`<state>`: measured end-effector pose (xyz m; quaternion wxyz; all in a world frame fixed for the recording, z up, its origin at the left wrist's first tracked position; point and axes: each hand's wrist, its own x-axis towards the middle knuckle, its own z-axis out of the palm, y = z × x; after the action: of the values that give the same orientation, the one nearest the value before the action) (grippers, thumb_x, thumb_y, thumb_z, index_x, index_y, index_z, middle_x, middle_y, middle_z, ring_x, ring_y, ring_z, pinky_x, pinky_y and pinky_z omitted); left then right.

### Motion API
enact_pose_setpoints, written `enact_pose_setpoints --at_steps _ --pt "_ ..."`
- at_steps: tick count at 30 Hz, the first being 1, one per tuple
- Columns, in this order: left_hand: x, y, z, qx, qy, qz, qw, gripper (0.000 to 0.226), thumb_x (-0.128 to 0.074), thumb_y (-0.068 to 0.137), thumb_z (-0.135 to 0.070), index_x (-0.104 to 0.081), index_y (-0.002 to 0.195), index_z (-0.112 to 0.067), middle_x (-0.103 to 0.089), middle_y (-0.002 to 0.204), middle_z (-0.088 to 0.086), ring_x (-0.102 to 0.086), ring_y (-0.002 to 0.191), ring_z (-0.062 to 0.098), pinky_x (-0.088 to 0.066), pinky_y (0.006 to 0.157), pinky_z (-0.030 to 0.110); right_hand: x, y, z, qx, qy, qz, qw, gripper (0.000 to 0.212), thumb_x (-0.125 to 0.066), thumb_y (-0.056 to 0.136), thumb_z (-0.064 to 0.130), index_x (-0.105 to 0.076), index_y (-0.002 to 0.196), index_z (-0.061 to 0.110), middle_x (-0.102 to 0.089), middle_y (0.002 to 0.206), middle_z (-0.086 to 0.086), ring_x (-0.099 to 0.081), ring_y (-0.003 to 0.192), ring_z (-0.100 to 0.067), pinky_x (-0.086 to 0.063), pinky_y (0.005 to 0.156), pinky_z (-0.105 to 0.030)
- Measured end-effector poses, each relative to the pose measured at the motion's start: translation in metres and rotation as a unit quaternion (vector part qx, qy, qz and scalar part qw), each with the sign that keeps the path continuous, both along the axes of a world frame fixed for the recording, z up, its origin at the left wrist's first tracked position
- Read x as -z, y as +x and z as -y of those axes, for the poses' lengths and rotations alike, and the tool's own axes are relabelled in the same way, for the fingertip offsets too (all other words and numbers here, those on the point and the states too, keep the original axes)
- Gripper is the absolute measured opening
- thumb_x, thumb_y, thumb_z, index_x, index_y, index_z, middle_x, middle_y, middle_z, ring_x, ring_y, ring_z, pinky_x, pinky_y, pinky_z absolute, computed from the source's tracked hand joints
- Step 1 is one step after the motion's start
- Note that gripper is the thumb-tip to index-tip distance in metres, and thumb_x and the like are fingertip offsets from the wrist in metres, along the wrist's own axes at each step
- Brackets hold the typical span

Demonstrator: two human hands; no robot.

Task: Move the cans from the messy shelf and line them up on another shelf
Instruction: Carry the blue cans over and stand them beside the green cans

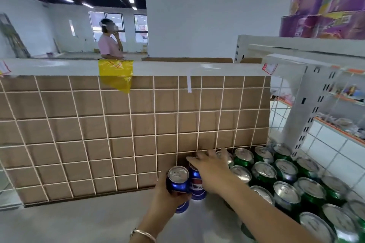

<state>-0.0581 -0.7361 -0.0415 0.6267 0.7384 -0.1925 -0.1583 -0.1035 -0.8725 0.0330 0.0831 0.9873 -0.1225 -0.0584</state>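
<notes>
The left grip [167, 197] is curled round the body of a blue can [177, 180]. The can is held upright just in front of the wire grid panel [98, 124], near the panel's lower right part. It has a glossy blue wall and a bright silver top with a pull tab. A red-and-white mark low on its side is partly hidden by the fingers.

A second blue can [197, 187] stands just beside it on the right, directly before the panel. Its wall shows white lettering and a red, white and blue emblem. The right grip [212, 170] lies over this can's top with fingers spread toward the panel; whether it clasps the can cannot be told.

Green cans [264, 172] with silver tops stand in close rows on the shelf [98, 223], at the panel's right end. Brown cardboard [59, 104] backs the panel.
</notes>
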Motion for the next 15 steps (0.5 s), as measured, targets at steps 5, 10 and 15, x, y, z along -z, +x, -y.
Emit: enact_pose_setpoints --at_steps 5,10,15 --pt "0.022 0.013 0.028 -0.037 0.021 0.040 0.998 0.068 -0.081 0.057 0.006 -0.044 0.097 -0.034 -0.059 0.107 -0.007 -0.059 0.101 0.010 -0.046 0.076 0.009 0.005 0.002 0.017 0.007 0.000 0.045 0.999 0.082 -0.063 0.083 0.012 -0.020 0.148 0.034 -0.021 0.154 -0.005 -0.010 0.143 -0.031 -0.002 0.112 -0.060" --pt "0.013 0.029 0.034 -0.090 0.225 0.118 0.963 0.090 -0.084 0.058 -0.035 -0.032 0.132 -0.033 -0.033 0.138 0.003 -0.034 0.129 0.027 -0.032 0.111 0.043 0.003 0.003 0.022 -0.001 -0.011 0.079 0.997 0.073 -0.066 0.081 0.018 -0.031 0.144 0.031 -0.023 0.147 -0.010 -0.014 0.139 -0.032 -0.005 0.112 -0.055" --pt "0.009 0.029 0.034 -0.076 0.262 0.156 0.949 0.092 -0.081 0.062 -0.042 -0.028 0.135 -0.025 -0.034 0.142 -0.001 -0.037 0.132 0.023 -0.029 0.109 0.042 0.009 0.004 0.025 0.012 0.003 0.082 0.997 0.070 -0.065 0.083 0.024 -0.030 0.143 0.033 -0.029 0.146 -0.008 -0.017 0.139 -0.031 -0.006 0.112 -0.053"
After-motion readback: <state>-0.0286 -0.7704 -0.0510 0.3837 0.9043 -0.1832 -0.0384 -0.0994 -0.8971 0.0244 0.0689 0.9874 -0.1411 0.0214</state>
